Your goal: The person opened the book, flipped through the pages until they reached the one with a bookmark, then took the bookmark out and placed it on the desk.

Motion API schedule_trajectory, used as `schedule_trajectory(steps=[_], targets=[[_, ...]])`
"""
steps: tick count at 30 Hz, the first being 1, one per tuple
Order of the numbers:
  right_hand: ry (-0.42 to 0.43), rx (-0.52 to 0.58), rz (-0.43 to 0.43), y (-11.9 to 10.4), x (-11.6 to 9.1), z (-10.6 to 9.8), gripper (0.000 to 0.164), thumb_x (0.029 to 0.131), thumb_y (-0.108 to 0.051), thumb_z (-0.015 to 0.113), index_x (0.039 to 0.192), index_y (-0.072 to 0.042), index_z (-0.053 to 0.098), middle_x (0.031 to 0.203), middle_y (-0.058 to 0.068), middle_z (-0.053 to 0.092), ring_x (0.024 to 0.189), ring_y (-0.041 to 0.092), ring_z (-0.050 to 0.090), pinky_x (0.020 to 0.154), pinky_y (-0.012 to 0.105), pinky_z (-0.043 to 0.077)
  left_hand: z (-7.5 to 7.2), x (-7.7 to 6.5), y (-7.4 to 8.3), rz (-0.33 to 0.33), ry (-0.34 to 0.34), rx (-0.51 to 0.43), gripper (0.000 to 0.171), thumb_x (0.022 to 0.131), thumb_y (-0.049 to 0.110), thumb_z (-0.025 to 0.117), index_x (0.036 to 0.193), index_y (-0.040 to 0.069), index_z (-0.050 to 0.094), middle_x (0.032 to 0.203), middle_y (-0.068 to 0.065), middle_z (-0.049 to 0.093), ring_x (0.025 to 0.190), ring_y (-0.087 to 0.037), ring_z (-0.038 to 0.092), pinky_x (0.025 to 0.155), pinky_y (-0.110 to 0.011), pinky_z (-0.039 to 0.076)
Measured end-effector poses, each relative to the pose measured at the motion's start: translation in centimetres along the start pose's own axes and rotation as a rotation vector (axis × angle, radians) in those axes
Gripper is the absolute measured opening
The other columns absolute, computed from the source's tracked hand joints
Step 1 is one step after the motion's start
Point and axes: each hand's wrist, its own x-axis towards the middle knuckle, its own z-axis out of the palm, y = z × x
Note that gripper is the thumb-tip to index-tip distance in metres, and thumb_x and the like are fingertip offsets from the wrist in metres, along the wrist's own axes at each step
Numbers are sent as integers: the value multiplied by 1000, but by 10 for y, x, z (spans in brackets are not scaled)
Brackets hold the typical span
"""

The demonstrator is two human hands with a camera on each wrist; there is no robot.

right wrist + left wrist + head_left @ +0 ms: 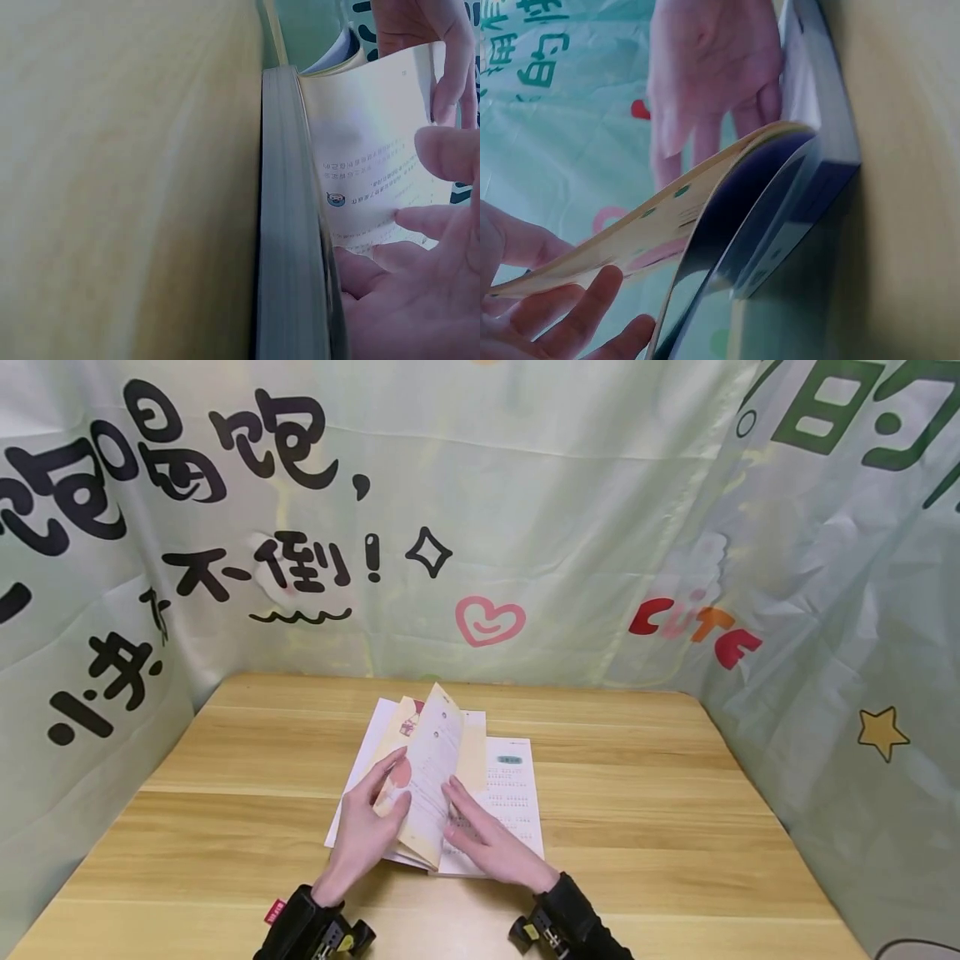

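Observation:
An open book lies on the wooden table in the head view, one printed leaf [433, 760] raised and curving up between the hands. My left hand [363, 831] pinches the lifted pages at their left edge; in the left wrist view its thumb and fingers [581, 319] lie on either side of them. With fingers extended, my right hand [491, 847] rests against the book's right side, close to the fold. The right wrist view shows the book's thick page block [292, 217] and a small cartoon face on the raised page [367, 127].
Under the right hand lies a white page [516, 802] with rows of small print and a green label at its top. The wooden table [637, 793] stretches around the book. Printed cloth [570, 527] hangs behind and at both sides. A dark cable [911, 942] curves at lower right.

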Motion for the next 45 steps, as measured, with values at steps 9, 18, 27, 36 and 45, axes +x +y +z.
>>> schedule_trajectory(steps=[9,18,27,36,45], targets=[[-56,-41,-35,0,2,1,64,107,-38,44,162,-16,20,172,5,4,158,28,12,127,57,17,-16,7,0,2,-35,53,59,84,-14,64,141,0,56,146,-23,55,137,-37,53,114,-43,42],[-133,-128,-52,-2,3,5,63,107,-41,42,161,-14,24,171,9,4,158,28,13,128,60,11,-21,6,-6,99,-80,380,64,79,-11,70,140,-4,54,153,-28,43,113,-43,66,102,-55,53],[-145,-212,-53,-4,3,11,63,106,-44,44,160,-16,28,171,9,6,157,29,19,127,62,10,-17,0,-16,146,-159,739,56,84,15,76,136,2,60,145,-24,56,138,-50,46,115,-72,31],[-150,-254,-48,-6,5,13,59,105,-43,46,157,-16,36,171,6,14,157,31,19,127,64,11,-13,-3,-23,73,-309,726,53,93,23,67,142,5,55,151,-23,49,142,-48,43,117,-73,27],[-62,-77,-61,0,2,2,56,104,-37,50,153,-10,42,168,11,22,155,32,26,127,60,16,3,-5,-26,72,-428,596,55,97,9,53,148,-7,42,160,-24,35,148,-44,36,120,-69,25]])
